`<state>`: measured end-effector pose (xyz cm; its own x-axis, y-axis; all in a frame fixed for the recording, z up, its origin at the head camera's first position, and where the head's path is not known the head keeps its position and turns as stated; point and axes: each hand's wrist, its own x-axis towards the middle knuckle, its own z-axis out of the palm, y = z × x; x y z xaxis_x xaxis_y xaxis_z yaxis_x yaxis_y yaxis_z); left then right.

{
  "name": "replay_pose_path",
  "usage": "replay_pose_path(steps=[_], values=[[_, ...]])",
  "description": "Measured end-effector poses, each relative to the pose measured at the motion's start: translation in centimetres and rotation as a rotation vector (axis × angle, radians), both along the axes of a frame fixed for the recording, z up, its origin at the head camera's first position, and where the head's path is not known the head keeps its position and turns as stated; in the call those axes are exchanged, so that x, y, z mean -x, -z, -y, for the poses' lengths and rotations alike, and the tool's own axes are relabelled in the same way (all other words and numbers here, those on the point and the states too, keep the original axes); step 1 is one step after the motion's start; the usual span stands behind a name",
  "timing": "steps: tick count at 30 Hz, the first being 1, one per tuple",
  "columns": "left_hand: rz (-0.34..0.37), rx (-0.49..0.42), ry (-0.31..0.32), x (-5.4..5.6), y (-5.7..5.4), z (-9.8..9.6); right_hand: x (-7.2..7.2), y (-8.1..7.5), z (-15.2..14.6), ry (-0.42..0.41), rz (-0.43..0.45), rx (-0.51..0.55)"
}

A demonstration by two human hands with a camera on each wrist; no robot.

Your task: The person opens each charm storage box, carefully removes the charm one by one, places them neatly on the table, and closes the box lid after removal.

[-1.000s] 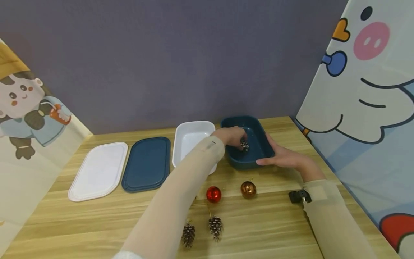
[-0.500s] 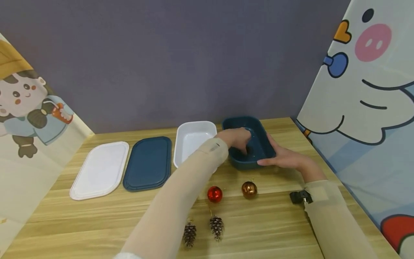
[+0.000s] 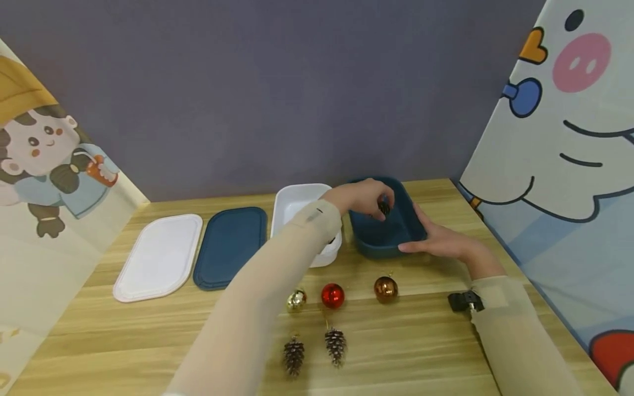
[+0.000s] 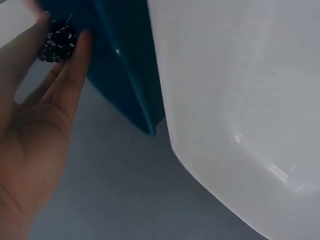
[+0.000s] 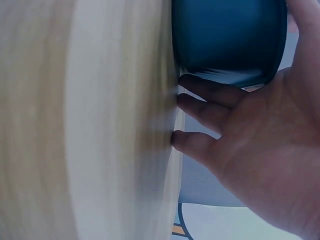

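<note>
My left hand [image 3: 364,196] pinches a small pine cone [image 4: 59,44] between thumb and fingertips. It hangs over the dark blue plastic box [image 3: 378,251], whose inside is partly covered by the hand in the head view. Against the box's right front corner lies my right hand [image 3: 441,240], thumb stretched along the front wall and fingers extended down the right side. In the right wrist view, those straight fingers [image 5: 200,145] reach to the tabletop beside the box.
Left of it stands a white box [image 3: 324,257], partly behind my left forearm. A blue lid [image 3: 230,247] and a white lid [image 3: 158,258] lie further left. In front are gold [image 3: 296,300], red [image 3: 332,296] and brown baubles [image 3: 386,289], and two pine cones [image 3: 335,346].
My left hand dipped deeper into the blue box, then rose toward its upper part with the pine cone still pinched. The gold bauble has come into view. My right hand stays at the box.
</note>
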<state>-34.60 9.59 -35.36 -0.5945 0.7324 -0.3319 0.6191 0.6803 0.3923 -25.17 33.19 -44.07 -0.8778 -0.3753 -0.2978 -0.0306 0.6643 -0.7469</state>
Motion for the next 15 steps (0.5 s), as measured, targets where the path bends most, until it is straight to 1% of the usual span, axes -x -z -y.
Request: replay_pose_path(steps=[3, 5, 7, 10, 15], values=[[0.056, -0.081, -0.031, -0.3, -0.7, 1.3, 0.2, 0.2, 0.1, -0.001, 0.002, -0.004], [0.033, -0.098, -0.026, -0.5, -1.0, 2.1, 0.3, 0.3, 0.2, 0.001, -0.002, -0.016], [0.005, -0.091, -0.015, -0.7, -1.2, 2.7, 0.4, 0.3, 0.1, 0.005, -0.008, -0.028], [-0.016, -0.058, -0.01, -0.9, -1.2, 3.5, 0.4, 0.4, 0.1, 0.011, -0.015, -0.037], [0.037, -0.041, -0.023, -1.4, -1.2, 4.5, 0.3, 0.2, 0.2, 0.011, -0.018, -0.035]])
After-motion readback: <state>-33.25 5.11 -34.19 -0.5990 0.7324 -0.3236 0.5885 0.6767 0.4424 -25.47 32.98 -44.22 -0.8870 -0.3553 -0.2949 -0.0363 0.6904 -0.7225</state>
